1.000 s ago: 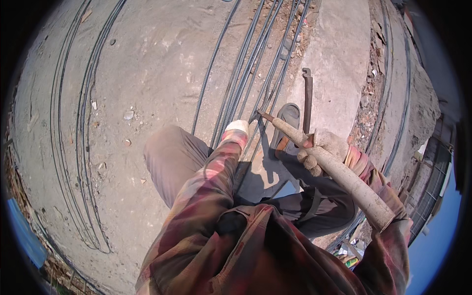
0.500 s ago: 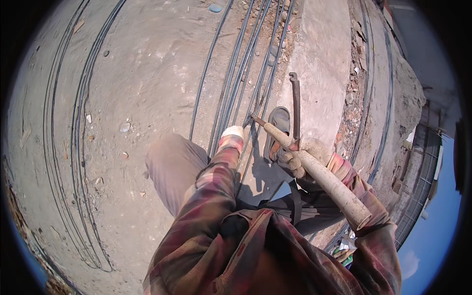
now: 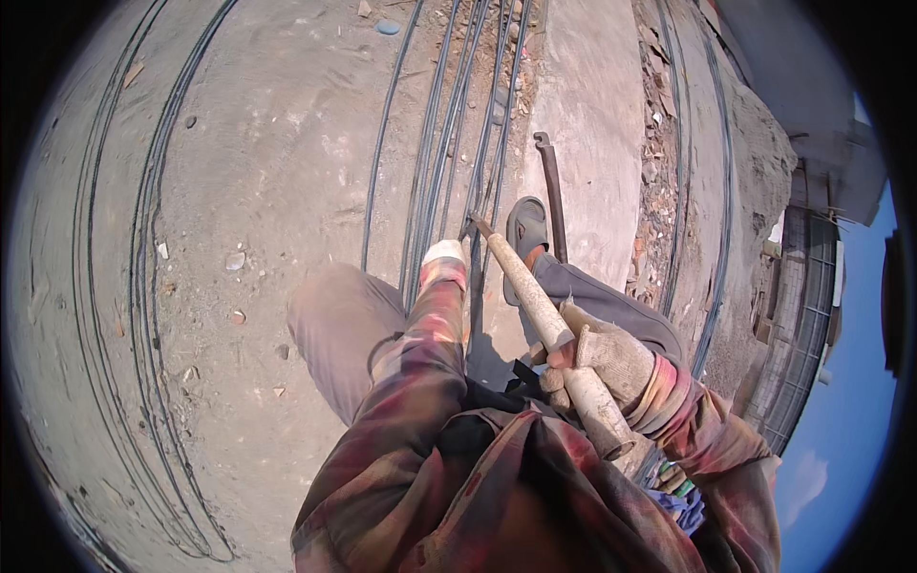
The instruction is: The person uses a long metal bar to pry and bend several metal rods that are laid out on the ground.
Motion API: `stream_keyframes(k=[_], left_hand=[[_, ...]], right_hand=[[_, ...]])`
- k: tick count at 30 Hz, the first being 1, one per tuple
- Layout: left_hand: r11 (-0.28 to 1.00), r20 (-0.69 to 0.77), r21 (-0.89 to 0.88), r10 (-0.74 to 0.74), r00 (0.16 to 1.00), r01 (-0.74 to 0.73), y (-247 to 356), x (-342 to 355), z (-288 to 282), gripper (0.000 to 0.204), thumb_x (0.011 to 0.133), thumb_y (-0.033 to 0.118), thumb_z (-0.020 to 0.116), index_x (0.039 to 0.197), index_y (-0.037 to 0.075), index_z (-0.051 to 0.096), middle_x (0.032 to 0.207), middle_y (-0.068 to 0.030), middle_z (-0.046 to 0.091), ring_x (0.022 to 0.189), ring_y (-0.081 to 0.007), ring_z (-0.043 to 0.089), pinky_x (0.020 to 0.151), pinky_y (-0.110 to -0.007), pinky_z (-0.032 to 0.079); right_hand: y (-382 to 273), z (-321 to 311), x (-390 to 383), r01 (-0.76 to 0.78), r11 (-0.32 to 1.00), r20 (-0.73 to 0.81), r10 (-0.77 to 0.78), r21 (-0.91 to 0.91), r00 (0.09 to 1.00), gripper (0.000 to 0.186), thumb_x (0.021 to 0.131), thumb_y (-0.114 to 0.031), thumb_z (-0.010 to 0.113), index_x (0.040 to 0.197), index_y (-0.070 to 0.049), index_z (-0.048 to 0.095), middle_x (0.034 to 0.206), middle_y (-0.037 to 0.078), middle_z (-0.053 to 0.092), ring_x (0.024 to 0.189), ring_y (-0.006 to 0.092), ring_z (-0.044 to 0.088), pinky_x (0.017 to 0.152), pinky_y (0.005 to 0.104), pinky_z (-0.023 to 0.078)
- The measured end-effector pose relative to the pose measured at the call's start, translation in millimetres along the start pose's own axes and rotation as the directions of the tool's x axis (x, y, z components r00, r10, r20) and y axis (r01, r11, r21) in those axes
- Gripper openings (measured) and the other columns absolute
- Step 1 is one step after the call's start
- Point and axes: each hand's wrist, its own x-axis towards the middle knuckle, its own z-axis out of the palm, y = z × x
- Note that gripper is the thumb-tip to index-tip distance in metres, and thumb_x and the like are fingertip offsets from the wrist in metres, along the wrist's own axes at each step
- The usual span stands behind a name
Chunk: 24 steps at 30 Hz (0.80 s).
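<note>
My right hand (image 3: 611, 365), in a dusty pale glove, is closed around a long pale pipe (image 3: 528, 291) near its wide end. A thin dark metal tip sticks out of the pipe's far end and meets the rebar between my feet. Reaching down to the same bundle of rebar (image 3: 441, 153) is my left hand (image 3: 446, 250). Only a pale gloved part shows beyond the plaid cuff, and its fingers are hidden. Beyond my right shoe, a dark bar with a hooked end (image 3: 551, 191) lies apart from both hands.
My right foot wears a grey shoe (image 3: 526, 227) close beside the bars. A pale concrete strip (image 3: 587, 124) runs along the right, with brick rubble (image 3: 650, 172) past it. More long rebar (image 3: 148, 220) lies on the dusty ground at left. A wall of mesh (image 3: 798, 325) stands far right.
The pipe has swung left and steepened, its wide end coming nearer my body. My right hand now grips closer to that wide end, away from the hooked bar. My left hand stays by the rebar.
</note>
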Motion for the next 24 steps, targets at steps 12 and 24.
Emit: stream_keyframes(k=[12,24], left_hand=[[0.998,0.077,-0.046,0.053,0.996,-0.050,14.3,-45.4,-8.2,0.053,0.083,0.051,0.053,0.113,0.008,0.064,0.115,-0.0196,0.061,0.112,-0.0342,0.056,0.096,-0.039,0.045],[0.997,-0.018,-0.078,0.013,1.000,-0.014,36.7,-35.0,24.2,0.033,0.087,0.014,0.049,0.118,0.005,0.055,0.114,-0.0235,0.061,0.110,-0.0376,0.057,0.095,-0.045,0.046]], right_hand=[[-45.9,-67.2,-128.2,-0.040,0.922,-0.005,0.042,-0.385,0.999,0.090,0.073,-0.014,0.071,0.146,-0.004,0.018,0.091,0.008,0.057,0.063,0.0149,0.059,0.048,0.0282,0.049],[-122.5,-80.5,-123.6,-0.080,0.914,-0.121,0.034,-0.399,0.992,0.071,0.078,-0.019,0.059,0.138,0.005,0.029,0.090,0.016,0.060,0.055,0.0157,0.058,0.043,0.0267,0.047]])
